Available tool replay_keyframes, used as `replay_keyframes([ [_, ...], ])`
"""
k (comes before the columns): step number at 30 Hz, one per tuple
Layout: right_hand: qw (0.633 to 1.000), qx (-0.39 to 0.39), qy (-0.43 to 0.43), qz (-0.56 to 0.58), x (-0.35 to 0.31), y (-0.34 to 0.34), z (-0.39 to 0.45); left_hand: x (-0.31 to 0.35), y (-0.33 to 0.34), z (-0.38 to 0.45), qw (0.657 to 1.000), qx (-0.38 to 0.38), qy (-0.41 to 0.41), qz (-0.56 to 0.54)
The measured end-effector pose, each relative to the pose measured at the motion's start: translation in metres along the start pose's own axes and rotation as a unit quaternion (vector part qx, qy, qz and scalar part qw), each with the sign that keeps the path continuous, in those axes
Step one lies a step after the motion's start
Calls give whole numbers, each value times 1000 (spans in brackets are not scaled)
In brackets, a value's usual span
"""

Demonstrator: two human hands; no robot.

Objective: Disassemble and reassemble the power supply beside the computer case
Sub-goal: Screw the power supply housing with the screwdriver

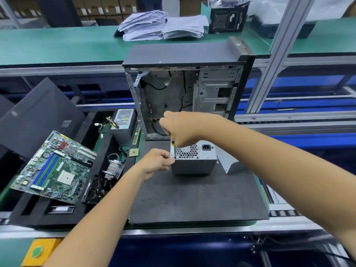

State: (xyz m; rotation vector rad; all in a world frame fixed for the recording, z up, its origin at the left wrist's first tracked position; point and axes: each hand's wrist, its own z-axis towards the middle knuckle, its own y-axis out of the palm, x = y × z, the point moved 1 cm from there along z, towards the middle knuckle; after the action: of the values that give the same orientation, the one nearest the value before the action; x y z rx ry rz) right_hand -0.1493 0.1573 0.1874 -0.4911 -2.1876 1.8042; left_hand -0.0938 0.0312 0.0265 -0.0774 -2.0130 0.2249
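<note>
A grey metal power supply [194,164] with a honeycomb grille and a power socket stands on the dark mat [192,199], in front of the open computer case [185,89]. My right hand [181,128] grips a screwdriver [173,146] with a yellow and black handle, held upright with its shaft down at the supply's top left corner. My left hand [156,162] pinches that same left corner edge of the supply. The screwdriver's tip is hidden behind my left fingers.
A bent grey metal cover [230,163] lies right of the supply. A second power supply [123,124] with loose wires, a motherboard [54,166], a heatsink [113,167] and a small chip [133,152] lie to the left. Paper stacks [163,26] sit on the far green bench.
</note>
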Motion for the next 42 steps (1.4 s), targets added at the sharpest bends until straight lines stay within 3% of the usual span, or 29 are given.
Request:
replay_keyframes([
  [5,998,53,14,-34,-3,-5,-2,6,1,3,997,11,-30,74],
  [15,993,53,13,-106,-4,4,0,23,5,3,973,9,-66,221],
  [20,999,-17,-4,-51,-2,1,-4,25,6,3,972,12,-72,222],
  [25,995,52,-1,-90,-8,-1,0,27,6,2,972,10,-78,221],
  [30,991,56,40,-112,-4,0,2,27,7,2,972,14,-75,222],
  [37,997,-35,35,-52,-3,-5,-7,28,8,1,973,19,-76,216],
  [42,996,44,25,-78,-8,-9,-7,28,8,1,971,17,-76,226],
])
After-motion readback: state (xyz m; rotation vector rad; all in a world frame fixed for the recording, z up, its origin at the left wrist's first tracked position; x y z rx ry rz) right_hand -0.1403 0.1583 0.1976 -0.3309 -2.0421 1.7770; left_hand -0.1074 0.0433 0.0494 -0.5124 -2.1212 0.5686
